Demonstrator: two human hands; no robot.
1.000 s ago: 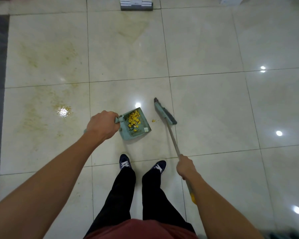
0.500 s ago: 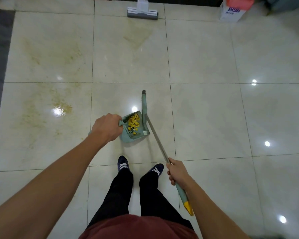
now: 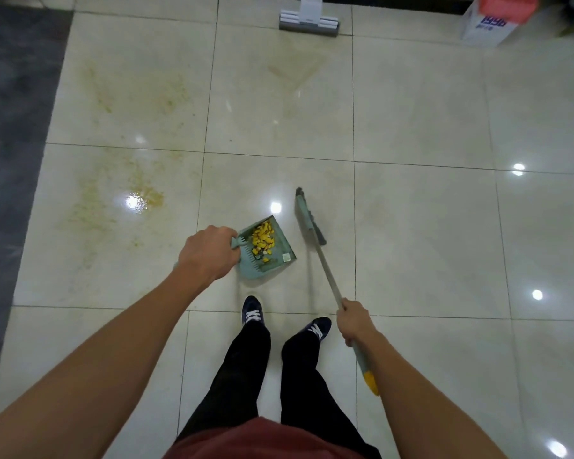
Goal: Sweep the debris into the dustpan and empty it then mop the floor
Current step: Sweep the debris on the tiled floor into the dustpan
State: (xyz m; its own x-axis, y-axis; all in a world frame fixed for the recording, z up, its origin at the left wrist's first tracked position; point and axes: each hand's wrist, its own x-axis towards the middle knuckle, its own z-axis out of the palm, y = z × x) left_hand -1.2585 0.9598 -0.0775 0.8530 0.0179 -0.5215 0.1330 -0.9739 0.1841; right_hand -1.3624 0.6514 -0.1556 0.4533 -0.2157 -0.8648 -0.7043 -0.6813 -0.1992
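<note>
Yellow debris (image 3: 262, 241) lay heaped in the teal plastic dustpan (image 3: 280, 248), just at three o'clock of the left hand (image 3: 209, 255), which gripped the pan's handle. At four o'clock, the right hand (image 3: 353, 321) clutched the teal broom (image 3: 309, 220), its head beside the pan on the stained cream tile floor (image 3: 421, 226). A grey mop head (image 3: 309, 22) rested at twelve o'clock.

Glossy cream floor tiles (image 3: 421, 104) fill most of the frame, split by thin dark grout lines. Yellowish smears (image 3: 120, 193) stain the tiles at centre left and upper middle. A dark grey strip of flooring (image 3: 10, 127) runs down the left edge. Bright ceiling-light reflections (image 3: 518, 168) dot the right side. A white carton with blue print (image 3: 486, 26) stands at upper right.
</note>
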